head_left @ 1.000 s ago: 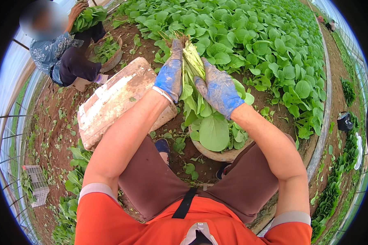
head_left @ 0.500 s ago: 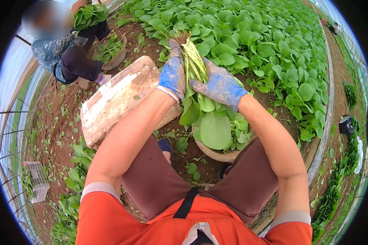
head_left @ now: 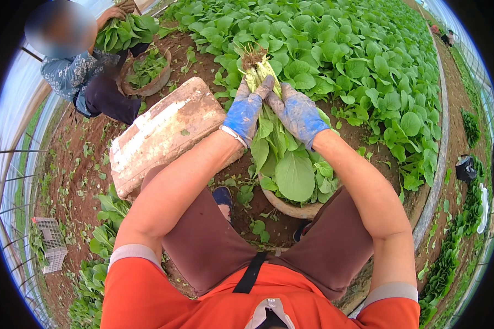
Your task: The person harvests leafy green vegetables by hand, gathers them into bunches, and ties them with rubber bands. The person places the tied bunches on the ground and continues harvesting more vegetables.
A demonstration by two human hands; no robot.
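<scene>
Gloves (head_left: 296, 112) matt, perhaps rubber-coated; leaves (head_left: 293, 175) smooth, slightly glossy.

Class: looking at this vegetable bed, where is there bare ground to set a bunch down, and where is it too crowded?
Bare brown soil lies between the dusty white foam box and the kneeling co-worker's round basket. A narrower strip of soil runs right of the gloved right hand. Crowded: the leafy green crop rows, and the full round basket between the knees.

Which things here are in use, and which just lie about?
In use: left hand and right hand gripping a bunch of leafy greens, roots up, over a round basket.
Lying about: foam box, white crate.
</scene>
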